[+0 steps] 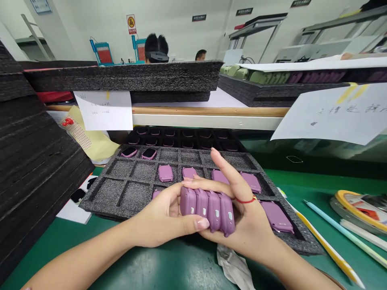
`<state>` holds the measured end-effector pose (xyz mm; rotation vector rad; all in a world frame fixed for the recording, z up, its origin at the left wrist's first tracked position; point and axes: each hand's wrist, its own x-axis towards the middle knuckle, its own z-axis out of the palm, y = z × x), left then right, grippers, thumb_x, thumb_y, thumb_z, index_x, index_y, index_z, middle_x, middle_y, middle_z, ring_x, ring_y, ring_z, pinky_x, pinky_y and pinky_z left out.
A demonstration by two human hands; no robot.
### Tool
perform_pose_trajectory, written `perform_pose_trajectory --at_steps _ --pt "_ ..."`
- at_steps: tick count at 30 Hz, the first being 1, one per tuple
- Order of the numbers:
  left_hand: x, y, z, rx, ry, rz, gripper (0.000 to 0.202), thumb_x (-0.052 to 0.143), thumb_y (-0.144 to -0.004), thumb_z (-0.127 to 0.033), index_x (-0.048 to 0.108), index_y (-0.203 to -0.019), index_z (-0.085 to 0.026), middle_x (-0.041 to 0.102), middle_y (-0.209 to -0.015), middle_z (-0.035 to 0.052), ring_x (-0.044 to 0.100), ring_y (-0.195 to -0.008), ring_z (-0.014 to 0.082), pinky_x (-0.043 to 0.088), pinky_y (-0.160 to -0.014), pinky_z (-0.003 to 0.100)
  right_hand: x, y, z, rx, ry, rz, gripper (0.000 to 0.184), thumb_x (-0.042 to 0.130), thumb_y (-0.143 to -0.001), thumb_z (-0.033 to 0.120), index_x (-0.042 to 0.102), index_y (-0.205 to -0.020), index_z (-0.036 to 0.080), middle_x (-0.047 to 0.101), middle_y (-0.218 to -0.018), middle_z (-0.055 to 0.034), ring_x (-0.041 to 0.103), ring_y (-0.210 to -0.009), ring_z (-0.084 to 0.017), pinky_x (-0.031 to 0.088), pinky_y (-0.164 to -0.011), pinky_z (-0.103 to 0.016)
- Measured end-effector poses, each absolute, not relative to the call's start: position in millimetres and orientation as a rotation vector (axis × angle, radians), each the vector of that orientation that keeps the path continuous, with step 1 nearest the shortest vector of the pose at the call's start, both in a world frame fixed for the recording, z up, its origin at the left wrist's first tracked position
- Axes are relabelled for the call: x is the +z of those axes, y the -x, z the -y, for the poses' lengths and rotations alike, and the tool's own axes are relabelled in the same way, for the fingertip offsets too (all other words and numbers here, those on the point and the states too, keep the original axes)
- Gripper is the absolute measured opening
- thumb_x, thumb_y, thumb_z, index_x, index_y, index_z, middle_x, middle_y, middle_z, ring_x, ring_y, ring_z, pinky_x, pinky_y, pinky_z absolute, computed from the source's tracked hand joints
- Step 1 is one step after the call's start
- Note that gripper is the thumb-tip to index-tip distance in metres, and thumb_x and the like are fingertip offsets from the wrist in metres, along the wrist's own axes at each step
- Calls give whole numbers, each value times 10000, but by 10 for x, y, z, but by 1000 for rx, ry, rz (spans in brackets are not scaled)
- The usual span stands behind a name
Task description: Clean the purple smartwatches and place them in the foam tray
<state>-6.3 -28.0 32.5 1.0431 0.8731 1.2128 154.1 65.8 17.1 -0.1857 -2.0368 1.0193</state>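
Observation:
Several purple smartwatch cases (208, 207) stand pressed side by side in a row between my hands, silver side buttons facing me. My left hand (160, 221) is closed on the row, its thumb along the near lower side and its fingers over the far side. Against the row's right end lies the palm of my right hand (249, 219), thumb raised and apart; its other fingers are partly hidden around the cases. Just beyond and below is a black foam tray (112, 191) holding more purple cases (165, 173), some face down, and two with dark screens upward (149, 153).
Stacked black foam (36, 161) rises at the left. A shelf edge (193, 119) crosses behind the tray. Right are a yellow-white pen (329, 245), a light-blue pen (341, 225) and a tape roll (359, 209). A crumpled cloth (234, 266) lies below my hands. A person (156, 46) sits beyond.

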Motion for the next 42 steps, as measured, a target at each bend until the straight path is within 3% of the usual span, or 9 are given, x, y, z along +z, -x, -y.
perform_pose_trajectory --at_steps 3,8,12,16,23,26,32,37,42 --pt "330 37 274 1226 -980 -878 455 837 -769 -184 623 -1170 -198 736 -1214 95 693 -1182 277 535 -1027 418 174 -1550 -661 1050 195 2048 953 866 -792 310 326 -1574 377 520 -1539 -73 696 -1185 -289 543 -1098 -434" --pt "364 -24 269 1224 -978 -893 490 897 -674 -115 673 -1097 -224 768 -1084 33 719 -1113 253 553 -992 390 148 -1547 -662 1152 244 2018 1135 911 -738 359 199 -1621 314 727 -1280 -83 678 -1214 -300 494 -1145 -457" --pt "353 -7 278 1252 -999 -872 462 873 -747 -229 643 -1148 -209 745 -1174 70 691 -1172 263 534 -1012 389 152 -1530 -662 1132 177 2010 1064 882 -773 319 225 -1609 339 706 -1318 -58 661 -1244 -275 432 -1195 -458" --pt "309 40 280 1240 -1002 -902 389 778 -858 -331 608 -1171 -175 733 -1200 110 682 -1180 268 521 -1022 410 182 -1533 -667 1045 206 2064 969 811 -819 222 249 -1599 341 687 -1348 -59 688 -1202 -268 517 -1120 -439" --pt "328 -20 276 1232 -967 -1039 551 933 -639 -193 630 -1098 -210 750 -1072 37 712 -1062 253 548 -935 384 173 -1544 -669 1123 256 2064 1027 844 -786 472 248 -1597 273 760 -1193 -81 730 -1114 -296 598 -1001 -426" --pt "346 -44 268 1231 -955 -1051 598 948 -574 -129 634 -1076 -218 755 -1023 15 715 -1036 253 555 -905 379 159 -1544 -662 1129 246 2056 985 860 -784 350 271 -1572 293 748 -1221 -67 704 -1172 -281 582 -1033 -407" --pt "341 -25 259 1236 -984 -1065 629 933 -556 -89 635 -1093 -222 744 -1044 13 704 -1054 266 548 -904 389 137 -1522 -664 1133 168 1983 644 908 -702 243 563 -1244 286 725 -1247 -45 717 -1142 -245 595 -1000 -333" --pt "342 -29 268 1218 -1012 -1105 641 927 -586 -131 593 -1128 -205 722 -1098 45 683 -1112 288 530 -966 432 120 -1503 -657 1180 92 1927 663 903 -705 177 557 -1256 307 732 -1238 -12 721 -1131 -198 592 -1002 -288" --pt "298 -33 280 1248 -1084 -1141 568 882 -711 -335 558 -1155 -193 671 -1167 74 654 -1130 282 533 -965 438 98 -1489 -650 1043 95 1985 585 837 -780 169 544 -1273 284 729 -1253 -40 715 -1150 -211 580 -1038 -341"
